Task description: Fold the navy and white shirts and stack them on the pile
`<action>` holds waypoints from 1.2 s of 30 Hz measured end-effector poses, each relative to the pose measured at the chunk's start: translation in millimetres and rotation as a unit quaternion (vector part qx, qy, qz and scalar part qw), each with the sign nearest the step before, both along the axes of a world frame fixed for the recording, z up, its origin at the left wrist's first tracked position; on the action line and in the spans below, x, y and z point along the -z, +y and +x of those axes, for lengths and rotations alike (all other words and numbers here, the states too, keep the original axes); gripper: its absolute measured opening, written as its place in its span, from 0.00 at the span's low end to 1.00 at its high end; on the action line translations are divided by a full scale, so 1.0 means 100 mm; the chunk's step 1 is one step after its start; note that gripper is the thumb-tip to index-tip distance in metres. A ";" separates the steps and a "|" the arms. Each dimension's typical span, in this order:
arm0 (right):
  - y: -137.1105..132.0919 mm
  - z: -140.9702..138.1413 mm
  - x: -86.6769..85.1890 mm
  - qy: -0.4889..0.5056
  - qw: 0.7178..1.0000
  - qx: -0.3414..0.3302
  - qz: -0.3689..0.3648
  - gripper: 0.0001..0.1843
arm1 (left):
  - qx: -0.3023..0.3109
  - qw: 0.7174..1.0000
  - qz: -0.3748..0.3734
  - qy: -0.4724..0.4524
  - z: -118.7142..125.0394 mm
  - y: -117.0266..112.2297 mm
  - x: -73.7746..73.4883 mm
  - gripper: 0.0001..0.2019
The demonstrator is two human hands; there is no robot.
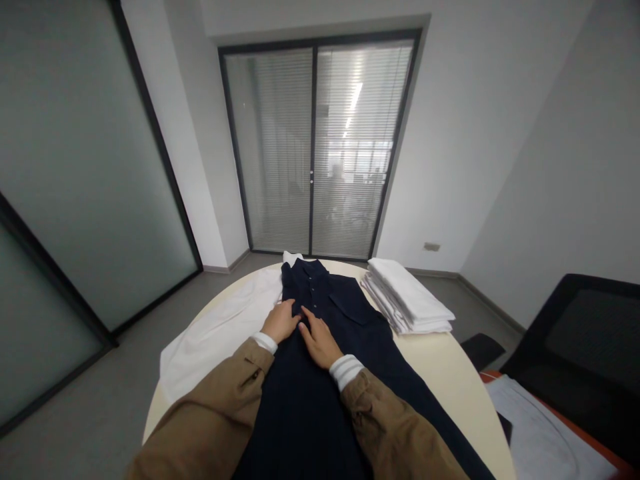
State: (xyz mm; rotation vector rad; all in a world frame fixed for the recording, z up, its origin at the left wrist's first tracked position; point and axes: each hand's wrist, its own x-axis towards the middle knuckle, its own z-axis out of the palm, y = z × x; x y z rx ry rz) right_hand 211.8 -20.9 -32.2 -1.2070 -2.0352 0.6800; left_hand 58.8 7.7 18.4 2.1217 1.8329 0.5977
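A dark navy button-front garment [320,393] lies lengthwise on a round cream table [440,373], with its collar at the far side and a chest pocket showing. My left hand [280,321] rests on the garment's front, beside the row of buttons. My right hand [320,339] lies close to it on the same cloth, with its fingers slightly apart. Neither hand visibly grips anything. A white garment [220,333] spreads under the navy one on the left. A folded stack of white cloth [405,299] sits to the right.
A black mesh chair [575,353] stands at the right, beside a pale sheet on an orange-edged surface [540,433]. Frosted glass panels [85,167] form the left side, and a glass door with blinds [315,147] stands ahead beyond the table.
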 end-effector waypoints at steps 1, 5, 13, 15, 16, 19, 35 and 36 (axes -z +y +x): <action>0.00 0.01 0.00 0.007 1.000 0.005 -0.003 0.30 | 0.007 1.000 -0.006 -0.001 0.03 0.02 0.01 0.26; 0.00 0.03 -0.02 0.015 1.000 0.015 -0.005 0.31 | 0.035 0.998 -0.044 -0.005 0.03 -0.02 0.01 0.24; 0.01 0.02 -0.05 -0.006 1.000 0.007 0.004 0.22 | 0.122 0.969 -0.199 0.077 -0.26 -0.52 -0.13 0.14; 0.03 0.01 -0.04 0.011 1.000 0.012 -0.008 0.20 | 0.132 0.968 -0.203 0.066 -0.26 -0.59 -0.14 0.14; 0.04 0.01 -0.03 0.025 0.999 0.016 -0.017 0.19 | 0.133 0.969 -0.204 0.037 -0.23 -0.61 -0.13 0.13; 0.08 0.00 -0.02 0.099 0.993 0.032 -0.055 0.17 | 0.117 0.961 -0.226 -0.108 -0.11 -0.60 -0.06 0.12; 0.23 0.12 0.16 0.091 0.990 0.111 0.000 0.14 | 0.253 0.944 -0.190 -0.093 0.03 -0.71 0.28 0.17; 0.24 0.13 0.17 0.078 0.991 0.106 0.003 0.14 | 0.259 0.947 -0.173 -0.076 0.03 -0.74 0.26 0.16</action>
